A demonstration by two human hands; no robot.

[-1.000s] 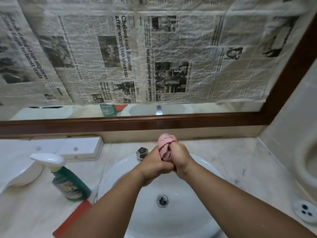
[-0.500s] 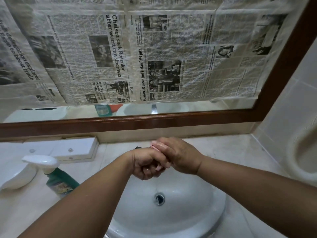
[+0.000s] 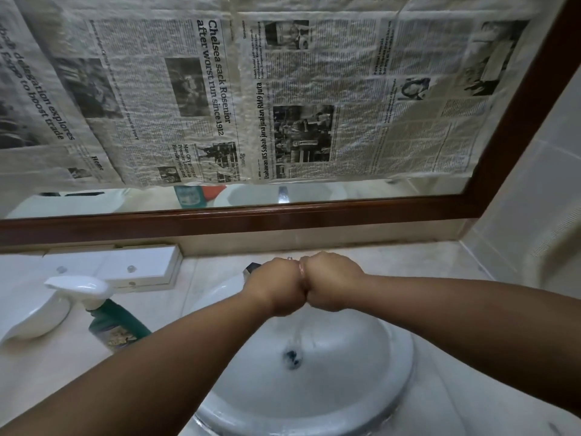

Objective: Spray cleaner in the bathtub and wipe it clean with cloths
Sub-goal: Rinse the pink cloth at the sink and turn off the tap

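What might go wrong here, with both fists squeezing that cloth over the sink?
1. The left hand and right hand grip the pink cloth, which is almost hidden between them. Water streams into the sink, and a harder twist might splash it onto the counter.
2. The spray bottle lies close beside the left forearm, so a swing of that arm might knock it.

The scene is dimly, evenly lit; edges are bowed by the lens; the white ceramic basin [image 3: 352, 382] is blurred.
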